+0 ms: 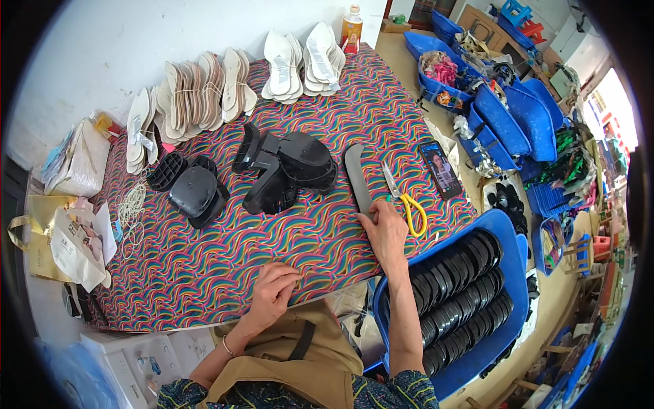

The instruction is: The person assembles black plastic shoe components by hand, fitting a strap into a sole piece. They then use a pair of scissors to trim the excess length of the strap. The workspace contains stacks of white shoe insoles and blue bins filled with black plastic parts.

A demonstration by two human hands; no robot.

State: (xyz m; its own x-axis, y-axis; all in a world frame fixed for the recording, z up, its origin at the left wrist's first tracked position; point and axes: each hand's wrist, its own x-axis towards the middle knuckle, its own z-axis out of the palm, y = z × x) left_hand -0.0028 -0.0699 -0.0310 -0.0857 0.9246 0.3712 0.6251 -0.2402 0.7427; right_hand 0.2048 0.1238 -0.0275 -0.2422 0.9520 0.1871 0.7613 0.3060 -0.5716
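My right hand (387, 230) is closed on the near end of a long, curved, dark grey flat strip (355, 174), which lies on the table pointing away from me. Just right of it are scissors (411, 204) with yellow handles. My left hand (274, 290) rests by the table's near edge, fingers loosely extended and nothing visible in them. Beyond it sit a glossy black moulded piece (306, 160) with angled black parts beside it and, further left, another group of black moulded pieces (194, 194).
Tied bundles of shoe insoles (194, 95) line the wall side of the patterned tabletop (225, 266). A phone (439, 169) lies at the right edge. Against that side stands a blue basin (519, 273) holding rows of black curved pieces. Pale string (131, 211) and bags lie left.
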